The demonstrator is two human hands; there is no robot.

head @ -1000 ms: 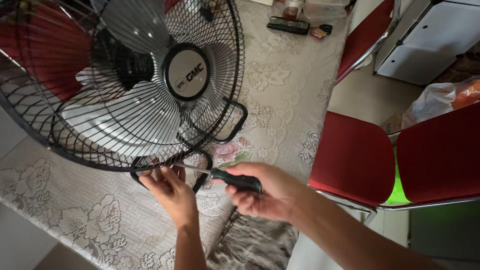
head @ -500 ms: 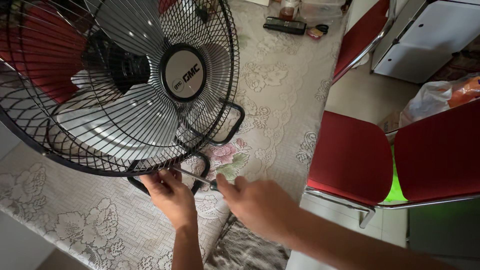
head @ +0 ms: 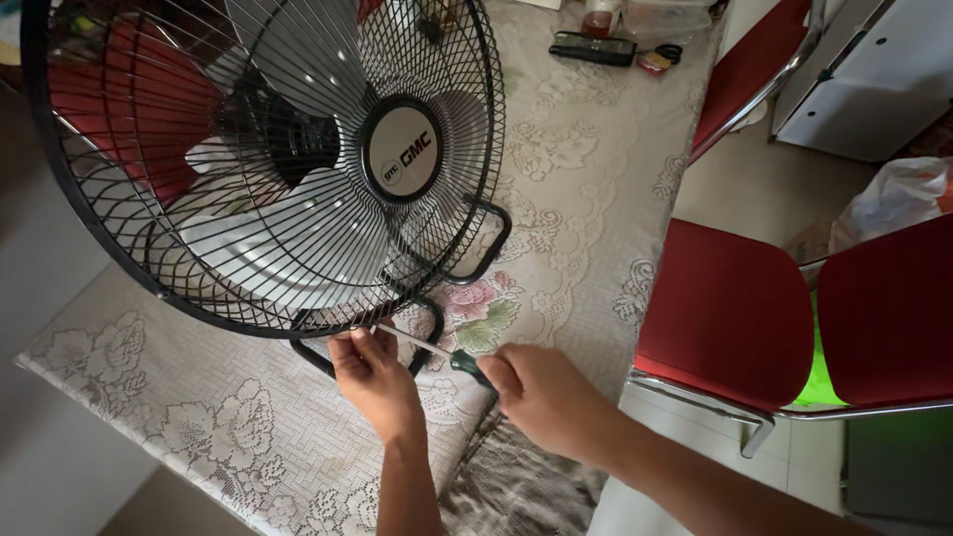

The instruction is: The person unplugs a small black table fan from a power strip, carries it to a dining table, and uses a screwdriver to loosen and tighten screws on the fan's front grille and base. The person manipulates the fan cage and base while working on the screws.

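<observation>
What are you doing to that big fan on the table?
A person is working on a black metal fan that stands on a table with a lace tablecloth. The right hand holds a green-handled screwdriver, its tip pointing at the bottom rim of the fan's wire cage. The left hand pinches that same spot on the rim. Red chairs stand beside the table.

One fan, one screwdriver and two hands are being shown (two red chairs are being seen too).
</observation>
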